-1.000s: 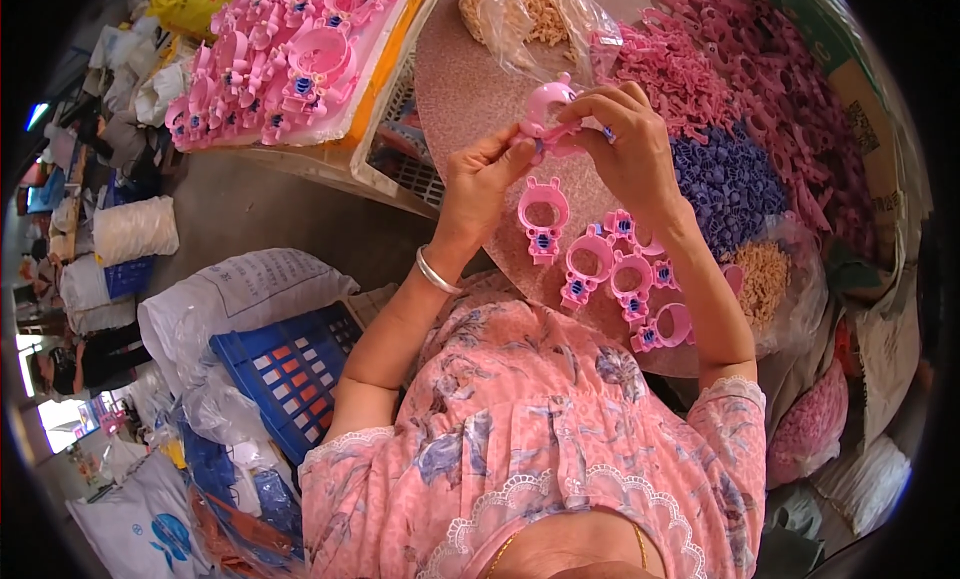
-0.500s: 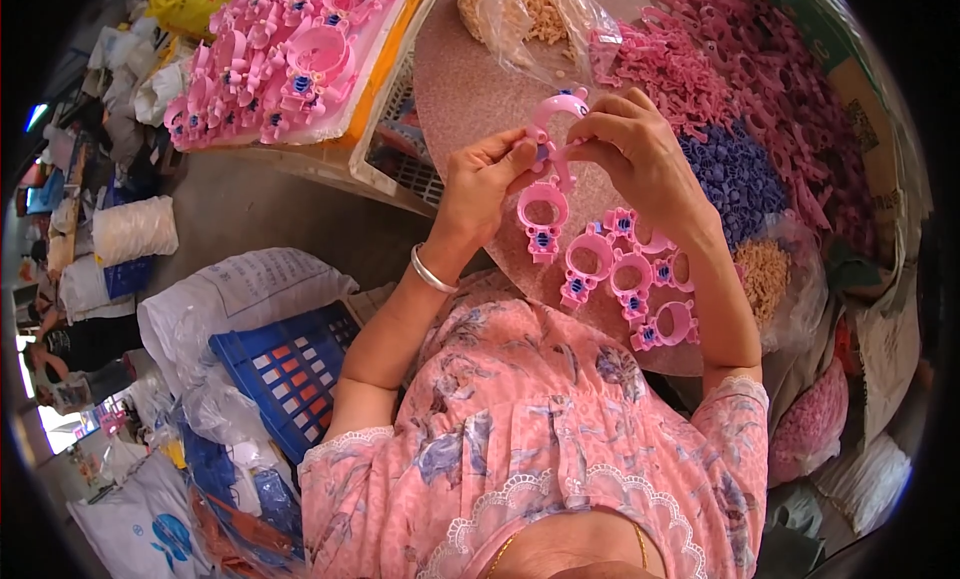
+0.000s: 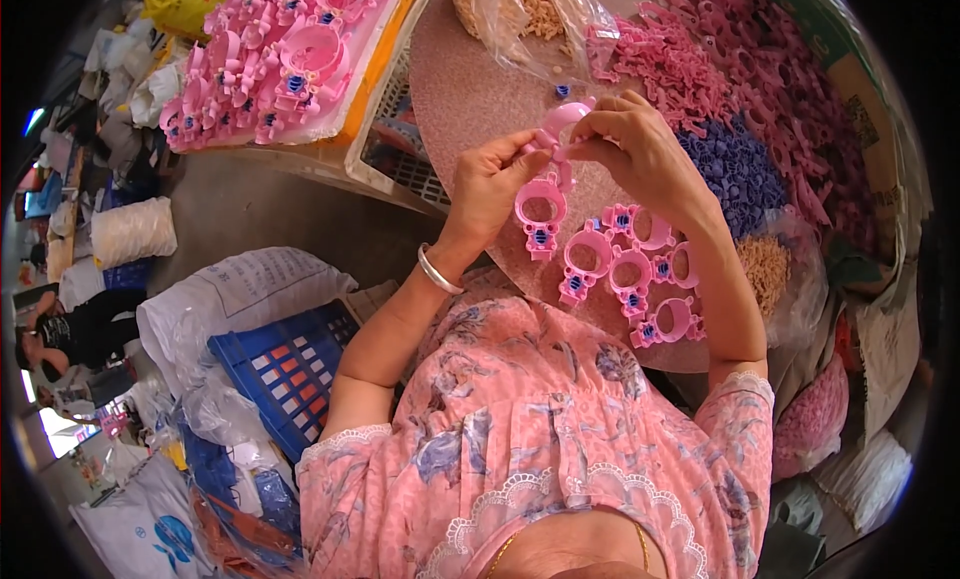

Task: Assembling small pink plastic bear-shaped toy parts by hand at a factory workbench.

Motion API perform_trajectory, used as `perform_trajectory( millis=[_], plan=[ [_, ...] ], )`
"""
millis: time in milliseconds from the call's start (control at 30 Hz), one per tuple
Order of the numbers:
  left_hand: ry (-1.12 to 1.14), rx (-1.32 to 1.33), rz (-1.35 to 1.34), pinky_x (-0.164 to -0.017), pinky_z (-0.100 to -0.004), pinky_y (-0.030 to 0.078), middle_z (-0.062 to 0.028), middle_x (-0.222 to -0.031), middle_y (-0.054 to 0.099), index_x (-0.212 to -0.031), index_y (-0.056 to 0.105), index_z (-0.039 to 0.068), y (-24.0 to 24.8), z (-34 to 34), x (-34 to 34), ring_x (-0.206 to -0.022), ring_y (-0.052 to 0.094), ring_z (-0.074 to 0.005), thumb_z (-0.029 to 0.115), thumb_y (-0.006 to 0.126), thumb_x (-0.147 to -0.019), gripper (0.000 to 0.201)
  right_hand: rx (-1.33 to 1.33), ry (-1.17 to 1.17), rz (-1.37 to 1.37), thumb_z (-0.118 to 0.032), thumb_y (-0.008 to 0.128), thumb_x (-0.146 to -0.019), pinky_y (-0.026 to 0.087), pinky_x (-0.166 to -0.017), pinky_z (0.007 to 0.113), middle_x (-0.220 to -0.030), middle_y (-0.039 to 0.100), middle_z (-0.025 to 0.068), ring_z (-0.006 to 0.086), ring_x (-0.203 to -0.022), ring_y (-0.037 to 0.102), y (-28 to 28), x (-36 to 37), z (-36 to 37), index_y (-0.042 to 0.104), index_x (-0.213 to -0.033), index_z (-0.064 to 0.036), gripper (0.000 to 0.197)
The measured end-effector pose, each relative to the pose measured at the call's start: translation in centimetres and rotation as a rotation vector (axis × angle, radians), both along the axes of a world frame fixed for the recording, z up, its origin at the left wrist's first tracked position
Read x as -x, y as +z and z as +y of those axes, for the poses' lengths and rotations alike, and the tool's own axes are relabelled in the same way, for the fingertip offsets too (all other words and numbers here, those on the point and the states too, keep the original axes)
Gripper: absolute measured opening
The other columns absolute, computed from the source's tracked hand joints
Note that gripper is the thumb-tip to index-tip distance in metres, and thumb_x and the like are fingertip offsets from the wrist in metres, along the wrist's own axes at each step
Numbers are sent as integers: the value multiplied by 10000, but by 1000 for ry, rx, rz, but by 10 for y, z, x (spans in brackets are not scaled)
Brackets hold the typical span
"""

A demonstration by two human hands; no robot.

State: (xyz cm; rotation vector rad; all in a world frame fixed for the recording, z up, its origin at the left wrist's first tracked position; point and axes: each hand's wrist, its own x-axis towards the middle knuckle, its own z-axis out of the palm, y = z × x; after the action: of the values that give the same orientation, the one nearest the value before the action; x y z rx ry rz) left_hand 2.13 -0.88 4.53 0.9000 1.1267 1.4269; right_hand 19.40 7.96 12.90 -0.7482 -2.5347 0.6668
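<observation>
Over the table, both hands are closed on one pink plastic ring-shaped part (image 3: 566, 118). My left hand (image 3: 492, 184) pinches its lower left side between thumb and fingers. My right hand (image 3: 640, 151) grips the opposite side with bent fingertips, which partly cover it. Just beyond the part lies a small blue piece (image 3: 562, 92). Below my hands sits a pink ring with a blue insert (image 3: 541, 211). Several similar rings (image 3: 588, 254) lie close together beside my right forearm.
Piles of dark pink parts (image 3: 800, 109), blue pieces (image 3: 735, 169) and beige pieces (image 3: 762, 269) cover the right side of the round table (image 3: 450, 69). A clear bag (image 3: 545, 24) stands at the far edge. Left, a crate bears a tray of pink rings (image 3: 310, 54); a blue basket (image 3: 280, 369) is nearer.
The held pink part has turned, and the blue spot by my left thumb no longer shows. The small blue piece beyond it is now more exposed. Both hands keep their hold.
</observation>
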Motion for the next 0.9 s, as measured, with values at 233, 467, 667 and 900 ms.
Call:
perform_trajectory(
  millis=[233, 467, 667, 900],
  plan=[
    [-18, 17, 244, -760, -177, 479, -16, -991, 657, -1204, 604, -24, 5, -5, -6, -859, 580, -45, 64, 632, -897, 320, 376, -272, -116, -156, 725, -744, 411, -741, 343, -730, 583, 78, 258, -758, 510, 4, 8, -4, 657, -808, -10, 173],
    [38, -29, 121, -646, -165, 440, 74, -805, 601, -1117, 652, -15, 8, -4, -2, -739, 504, -4, 76, 648, -886, 249, -340, 135, 89, -97, 712, -748, 439, -694, 335, -873, 595, 47, 228, -846, 550, 0, 15, 14, 640, -855, -54, 136],
    [-49, 2, 84, -604, -159, 400, 72, -765, 567, -1060, 666, -13, 5, -5, 0, -716, 477, 3, 80, 649, -885, 199, -83, 215, 127, -170, 723, -731, 406, -822, 365, -988, 586, 28, 234, -964, 543, -12, 12, 31, 621, -889, -87, 205],
    [36, 119, -389, -771, -221, 529, -21, -919, 640, -1095, 630, -35, 2, -3, -3, -788, 600, -81, 97, 600, -923, 219, -498, -177, 130, -218, 698, -794, 401, -872, 403, -1052, 605, 51, 275, -997, 563, -10, 23, 0, 580, -969, -60, 263]
  ],
)
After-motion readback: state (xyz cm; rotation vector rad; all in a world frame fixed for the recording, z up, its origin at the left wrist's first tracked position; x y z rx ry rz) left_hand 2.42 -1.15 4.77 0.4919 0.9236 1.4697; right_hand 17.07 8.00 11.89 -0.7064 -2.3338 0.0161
